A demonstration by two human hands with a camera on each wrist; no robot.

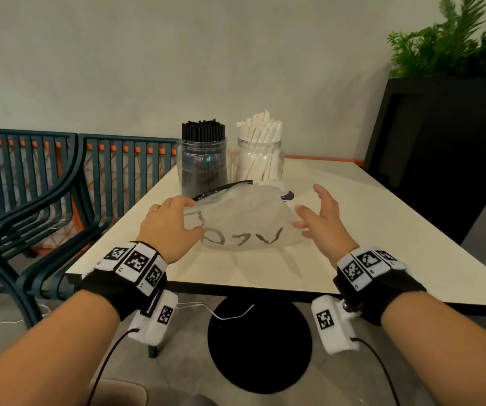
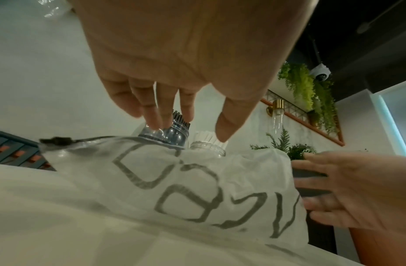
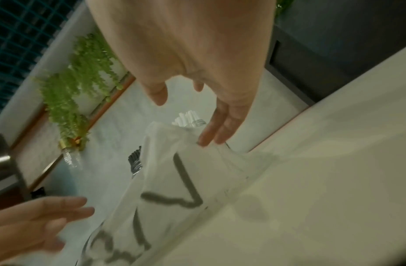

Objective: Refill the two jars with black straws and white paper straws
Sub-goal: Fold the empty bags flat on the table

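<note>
nearest, the left hand point(image 1: 171, 222) and right hand point(image 1: 321, 218) hovered spread and slack, seemingly grasping nothing, beside a limp, light, slippery plastic bag point(image 1: 244, 221) on the table point(image 1: 353, 230), best pinched at its edge, with both brittle, nearly full straw jars point(image 1: 203, 162) beyond.

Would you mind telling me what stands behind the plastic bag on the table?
Two glass jars: the left jar holds black straws, the right jar white paper straws. The plastic bag covers both jars' bases.
</note>
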